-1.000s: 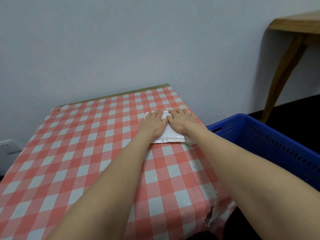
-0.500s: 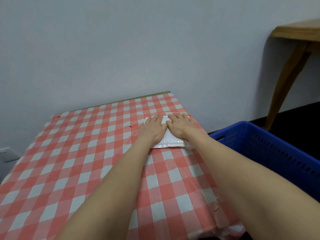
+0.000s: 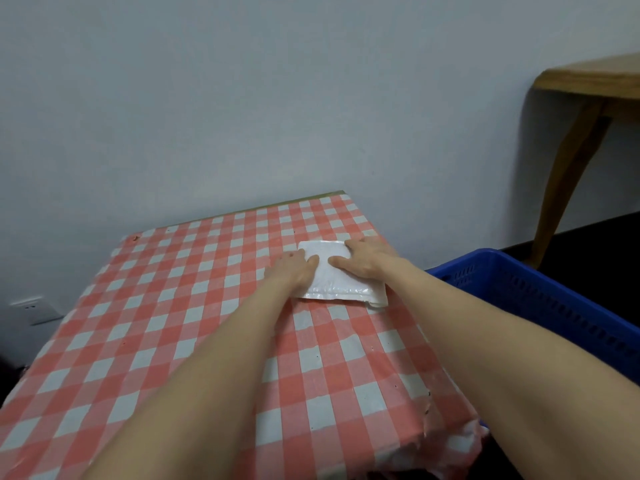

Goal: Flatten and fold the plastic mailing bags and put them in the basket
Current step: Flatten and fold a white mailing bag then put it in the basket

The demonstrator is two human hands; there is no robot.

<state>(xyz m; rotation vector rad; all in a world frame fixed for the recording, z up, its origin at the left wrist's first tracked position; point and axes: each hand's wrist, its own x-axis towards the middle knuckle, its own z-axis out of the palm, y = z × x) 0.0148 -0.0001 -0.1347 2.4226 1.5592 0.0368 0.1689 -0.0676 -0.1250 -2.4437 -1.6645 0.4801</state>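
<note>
A red-and-white checked tablecloth (image 3: 166,341) covers the table. On it lies a white mailing bag (image 3: 332,271). At the right stands a blue slotted basket (image 3: 540,306); far right, a yellow-brown wooden table (image 3: 588,81). The wall (image 3: 242,98) is pale grey.

The bench (image 3: 156,341) was covered by a red-and-white checked cloth (image 3: 346,375), with only a thin olive strip of its top showing along the far edge. The cloth was wrinkled toward the right side and torn at the near right corner (image 3: 460,441), where white material showed. A few small dark specks dotted it. One white mailing bag (image 3: 346,289) lay flat on the cloth in the far right part, with stacked layers visible at its near right corner. The left hand (image 3: 294,270) rested at the bag's left edge, and the right hand (image 3: 367,261) on its right part.
</note>
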